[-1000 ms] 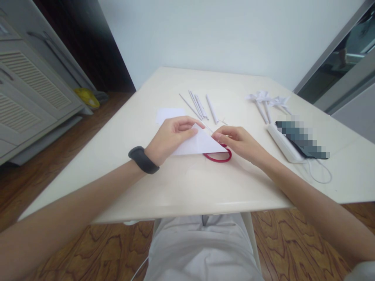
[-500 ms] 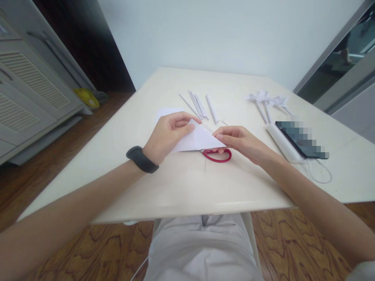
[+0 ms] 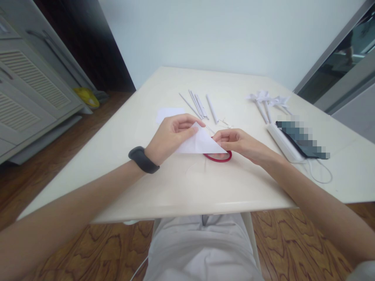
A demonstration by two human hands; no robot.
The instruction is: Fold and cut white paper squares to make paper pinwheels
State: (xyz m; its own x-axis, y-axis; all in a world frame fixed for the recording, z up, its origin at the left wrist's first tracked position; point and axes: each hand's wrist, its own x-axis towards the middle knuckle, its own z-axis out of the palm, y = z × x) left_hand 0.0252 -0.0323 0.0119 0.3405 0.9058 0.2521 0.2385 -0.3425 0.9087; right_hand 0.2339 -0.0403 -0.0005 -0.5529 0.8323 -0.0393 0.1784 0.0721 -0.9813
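A white paper folded into a triangle (image 3: 200,143) is held just above the cream table (image 3: 181,183), near its middle. My left hand (image 3: 170,136), with a dark band on the wrist, pinches the triangle's left corner. My right hand (image 3: 240,142) pinches its right tip. Beneath the paper lie red-handled scissors (image 3: 219,157), mostly hidden, with only a handle loop showing.
Several rolled white paper sticks (image 3: 199,105) lie beyond the hands, next to a flat white sheet (image 3: 166,113). Folded paper pinwheels (image 3: 268,99) rest at the right rear. A white power strip (image 3: 283,144) with a phone (image 3: 301,138) on it sits right. A cabinet (image 3: 26,86) stands left.
The triangle has been lowered slightly and its tip shifted right over the scissors; both hands keep their pinch on it.
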